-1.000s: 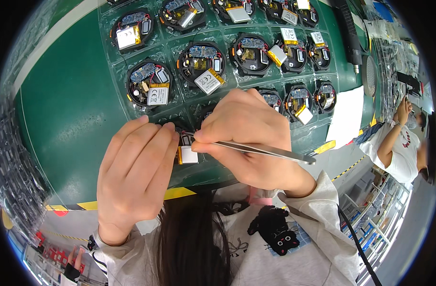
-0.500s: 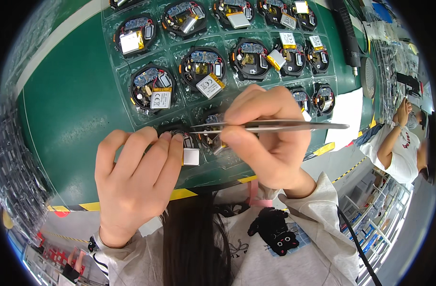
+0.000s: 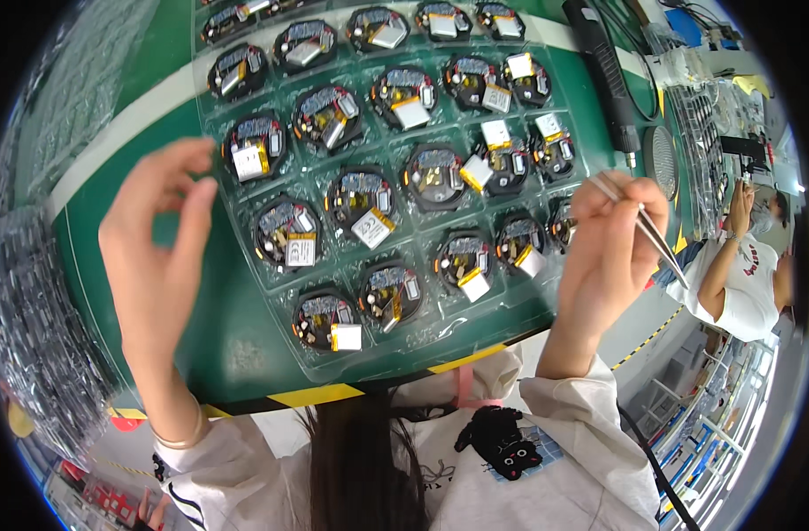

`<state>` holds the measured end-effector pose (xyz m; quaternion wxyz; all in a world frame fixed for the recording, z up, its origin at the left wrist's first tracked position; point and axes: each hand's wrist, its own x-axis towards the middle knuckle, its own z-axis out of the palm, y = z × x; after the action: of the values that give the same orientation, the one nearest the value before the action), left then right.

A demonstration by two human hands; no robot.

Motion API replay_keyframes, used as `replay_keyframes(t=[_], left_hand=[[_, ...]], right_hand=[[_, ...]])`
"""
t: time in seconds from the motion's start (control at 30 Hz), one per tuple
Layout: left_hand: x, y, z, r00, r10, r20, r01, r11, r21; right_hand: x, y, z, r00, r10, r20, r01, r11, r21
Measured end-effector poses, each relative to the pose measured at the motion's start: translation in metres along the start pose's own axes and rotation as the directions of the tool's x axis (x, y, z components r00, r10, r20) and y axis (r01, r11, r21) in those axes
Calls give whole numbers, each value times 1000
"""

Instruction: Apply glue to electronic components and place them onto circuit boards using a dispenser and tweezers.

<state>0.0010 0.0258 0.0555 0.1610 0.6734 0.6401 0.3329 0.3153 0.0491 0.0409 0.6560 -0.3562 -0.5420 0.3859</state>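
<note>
My left hand (image 3: pixel 157 252) is raised beside the tray's left edge, fingers apart and holding nothing. At the right edge of the tray, my right hand (image 3: pixel 609 252) is closed around metal tweezers (image 3: pixel 659 241), whose thin body slants down to the right. Between my hands lies a clear plastic tray (image 3: pixel 333 278) with rows of round black device housings. Each housing shows a blue circuit board, and most have a silver or white pouch battery. The nearest-left housing (image 3: pixel 320 311) has its white battery (image 3: pixel 346 337) hanging over its lower right rim.
A green mat (image 3: pixel 218 341) covers the table, with yellow-black tape (image 3: pixel 316 395) along its front edge. A black electric screwdriver (image 3: pixel 606 84) lies at the right, near a round mesh-topped piece (image 3: pixel 660 157). Stacked clear trays (image 3: pixel 42 310) stand at the left. Another person (image 3: pixel 739 283) works at the far right.
Both hands have lifted away from the nearest-left housing. My left hand went left and farther out, its fingers spreading; my right went right, keeping the tweezers. More of the tray shows now.
</note>
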Motion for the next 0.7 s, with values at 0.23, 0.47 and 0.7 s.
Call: replay_keyframes(t=[0.23,0.47,0.7], left_hand=[[38,-58,35,979,-141,-145,109,972,-210],[29,-49,31,990,-108,-90,92,982,-167],[26,-42,32,997,-39,-70,29,990,-137]], right_hand=[[32,16,-66,985,-22,-172,-55,902,-428],[25,17,-59,931,338,-134,-363,892,-271],[23,15,-60,929,347,-128,-370,876,-309]])
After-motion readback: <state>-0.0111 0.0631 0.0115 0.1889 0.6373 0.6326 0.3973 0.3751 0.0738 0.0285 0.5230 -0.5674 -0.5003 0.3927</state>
